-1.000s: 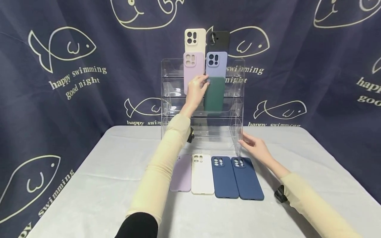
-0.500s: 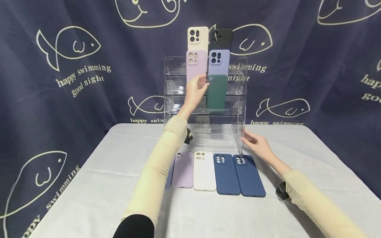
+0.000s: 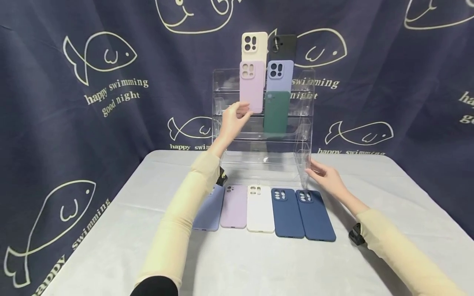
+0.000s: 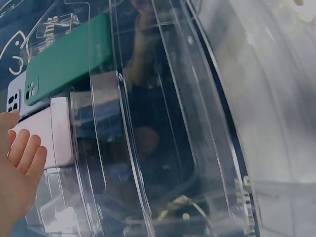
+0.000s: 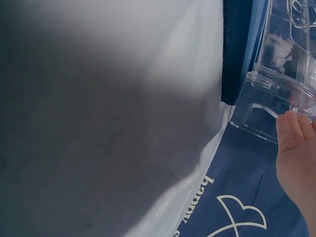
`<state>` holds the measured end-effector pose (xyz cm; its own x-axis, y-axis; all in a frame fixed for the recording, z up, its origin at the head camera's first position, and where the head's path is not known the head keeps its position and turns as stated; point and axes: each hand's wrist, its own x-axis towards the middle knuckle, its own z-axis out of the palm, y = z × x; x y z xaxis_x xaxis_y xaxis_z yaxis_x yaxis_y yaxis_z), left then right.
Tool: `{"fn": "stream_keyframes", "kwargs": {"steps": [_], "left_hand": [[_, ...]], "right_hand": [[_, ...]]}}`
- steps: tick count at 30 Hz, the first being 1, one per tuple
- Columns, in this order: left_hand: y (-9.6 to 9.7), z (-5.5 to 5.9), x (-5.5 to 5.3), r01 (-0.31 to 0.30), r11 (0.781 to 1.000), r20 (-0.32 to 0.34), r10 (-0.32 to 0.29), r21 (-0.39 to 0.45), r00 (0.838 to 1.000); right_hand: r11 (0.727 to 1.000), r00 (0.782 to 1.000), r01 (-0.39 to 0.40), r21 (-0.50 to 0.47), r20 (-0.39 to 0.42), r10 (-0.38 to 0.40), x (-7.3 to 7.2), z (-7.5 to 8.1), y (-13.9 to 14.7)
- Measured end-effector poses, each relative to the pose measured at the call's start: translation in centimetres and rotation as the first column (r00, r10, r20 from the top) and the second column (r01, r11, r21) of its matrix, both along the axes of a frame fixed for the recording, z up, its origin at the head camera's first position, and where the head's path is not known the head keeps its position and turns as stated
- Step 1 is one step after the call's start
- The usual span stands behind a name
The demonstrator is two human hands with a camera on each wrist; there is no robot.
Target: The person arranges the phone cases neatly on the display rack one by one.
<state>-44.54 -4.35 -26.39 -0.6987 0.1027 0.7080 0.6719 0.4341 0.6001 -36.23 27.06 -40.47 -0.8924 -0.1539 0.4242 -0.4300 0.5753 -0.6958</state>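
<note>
A clear tiered display rack (image 3: pixel 237 170) stands at the table's far side. My left hand (image 3: pixel 234 120) is at the lower left corner of a pink phone case (image 3: pixel 252 92) standing in the rack, fingers nearly straight in the left wrist view. Beside it stands a green phone case (image 3: pixel 276 113), with a periwinkle phone case (image 3: pixel 286 78) on the tier behind. Above these rise a cream phone case (image 3: pixel 261 49) and a black phone case (image 3: pixel 289 47). My right hand (image 3: pixel 329 177) touches the rack's lower right side with extended fingertips.
In front of the rack, a row of cases lies flat on the white table (image 3: pixel 252 263): a blue case (image 3: pixel 209 211), a lilac case (image 3: pixel 234 209), a white case (image 3: pixel 260 211) and two navy cases (image 3: pixel 289 218). A patterned dark curtain (image 3: pixel 177 82) hangs behind.
My left hand has come down and left, away from the green case's upper edge, uncovering more of the pink case. The right hand keeps its place at the rack. The head view has shifted slightly.
</note>
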Motion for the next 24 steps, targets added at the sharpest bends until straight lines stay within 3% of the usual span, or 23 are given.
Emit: {"fn": "stream_keyframes", "kwargs": {"steps": [6,12,19,24], "left_hand": [[-2.0,-0.9,1.0,-0.015,1.000,0.008,0.015,-0.007,1.000],[-3.8,-2.0,2.1,0.026,1.000,0.047,-0.026,0.007,0.999],[-6.3,-3.1,3.6,0.080,0.997,0.106,-0.080,0.005,0.991],[-7.8,-4.1,4.6,0.084,0.996,0.129,-0.082,-0.008,0.988]], "right_hand": [[1.000,1.000,0.009,0.009,-0.012,-0.009,-0.1,0.1,0.1],[1.000,1.000,-0.001,0.004,0.007,0.001,0.4,0.5,-0.1],[1.000,1.000,-0.005,0.008,-0.008,0.005,1.9,2.3,-1.3],[1.000,1.000,0.008,0.026,-0.012,-0.008,0.9,1.2,-0.6]]}}
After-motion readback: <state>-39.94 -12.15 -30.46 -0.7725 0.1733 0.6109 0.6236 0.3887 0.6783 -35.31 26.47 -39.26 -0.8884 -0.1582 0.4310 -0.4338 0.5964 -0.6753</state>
